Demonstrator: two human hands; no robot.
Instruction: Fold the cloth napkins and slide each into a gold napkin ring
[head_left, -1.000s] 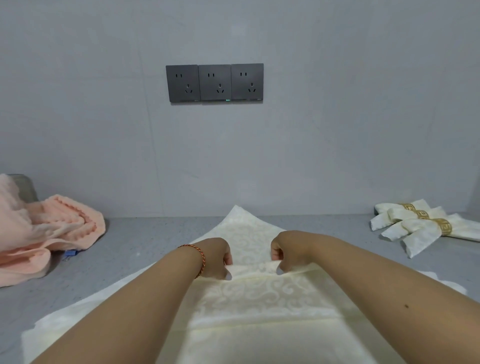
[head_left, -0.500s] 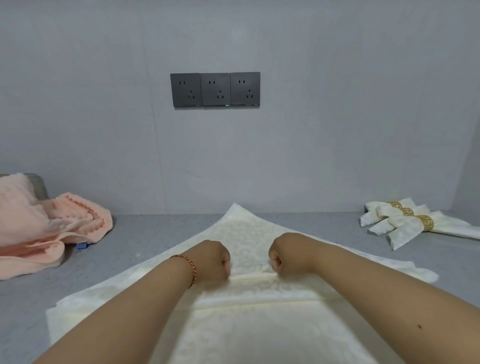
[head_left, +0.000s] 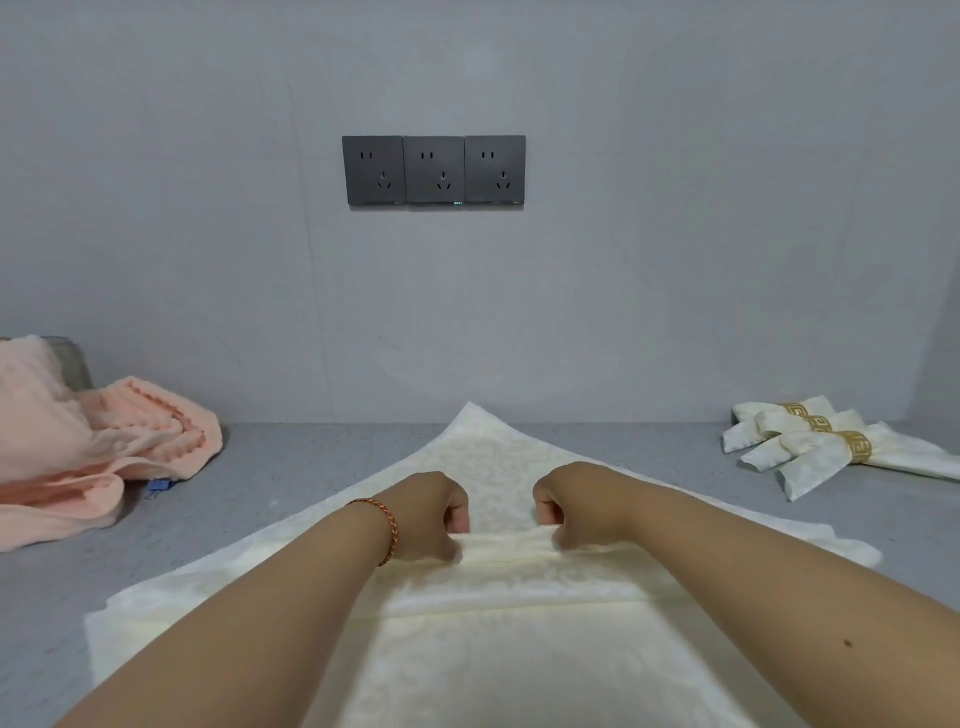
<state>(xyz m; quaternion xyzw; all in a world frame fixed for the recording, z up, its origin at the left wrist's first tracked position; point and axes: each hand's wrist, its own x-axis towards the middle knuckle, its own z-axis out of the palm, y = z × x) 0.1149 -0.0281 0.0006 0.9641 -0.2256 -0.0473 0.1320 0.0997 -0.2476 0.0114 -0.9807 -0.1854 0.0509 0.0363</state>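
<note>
No writing can be read anywhere; the small print on the three dark wall sockets (head_left: 434, 170) is too fine. The cream patterned napkin (head_left: 483, 452) lies spread on the grey table (head_left: 291, 467), one corner pointing at the wall. The left hand (head_left: 431, 514) and right hand (head_left: 576, 506), fingers curled, each pinch a raised fold across its middle. Finished napkins in gold rings (head_left: 857, 446) lie far right; a pink towel (head_left: 104, 447) sits left.
</note>
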